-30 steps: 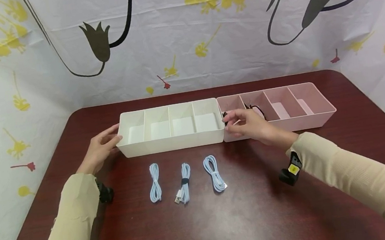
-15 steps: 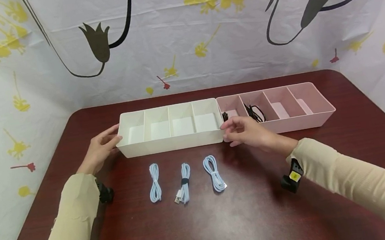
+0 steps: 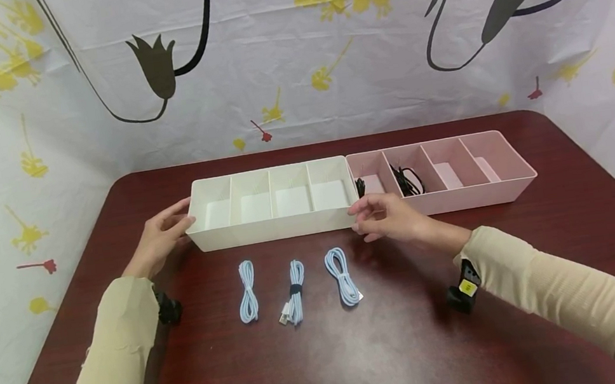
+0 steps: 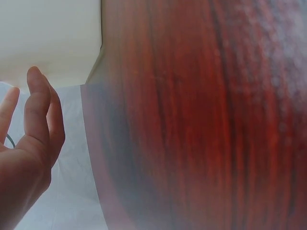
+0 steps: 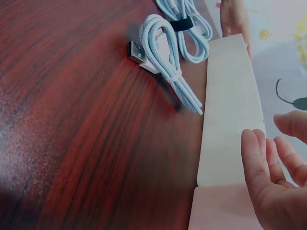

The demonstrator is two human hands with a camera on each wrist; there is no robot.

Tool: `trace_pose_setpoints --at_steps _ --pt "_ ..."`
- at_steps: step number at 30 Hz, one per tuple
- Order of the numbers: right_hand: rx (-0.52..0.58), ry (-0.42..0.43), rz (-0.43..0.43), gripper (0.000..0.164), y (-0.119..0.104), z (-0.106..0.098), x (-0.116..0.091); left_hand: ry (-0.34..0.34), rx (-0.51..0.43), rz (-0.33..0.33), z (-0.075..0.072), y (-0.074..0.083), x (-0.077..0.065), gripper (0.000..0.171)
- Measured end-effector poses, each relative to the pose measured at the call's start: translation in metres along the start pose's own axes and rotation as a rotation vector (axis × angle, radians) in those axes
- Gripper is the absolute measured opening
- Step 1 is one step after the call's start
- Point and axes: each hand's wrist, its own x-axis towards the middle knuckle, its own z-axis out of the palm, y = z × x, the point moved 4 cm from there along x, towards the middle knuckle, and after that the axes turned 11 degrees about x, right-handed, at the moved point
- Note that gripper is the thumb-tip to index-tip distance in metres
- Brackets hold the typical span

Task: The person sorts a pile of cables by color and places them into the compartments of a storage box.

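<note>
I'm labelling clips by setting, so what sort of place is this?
Probably an indoor tabletop workspace, perhaps a makeshift booth: a dark wood-grain table with flower-printed sheeting behind it, bearing a white divided tray and three coiled pale-blue cables.

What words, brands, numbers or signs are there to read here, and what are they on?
Nothing legible.
Yellow label on the black wrist device at the person's right: dark marking, too small to read.
White box, pink box, blue cables: no lettering visible.
Backdrop: plant prints, no words visible.
</note>
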Motion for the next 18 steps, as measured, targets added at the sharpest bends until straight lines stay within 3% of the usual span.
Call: trace_pose_setpoints --at_steps 18 --pt "0.032 -0.018 0.025 0.032 0.015 0.009 0.0 0.0 0.006 0.006 0.0 0.001 0.0 0.059"
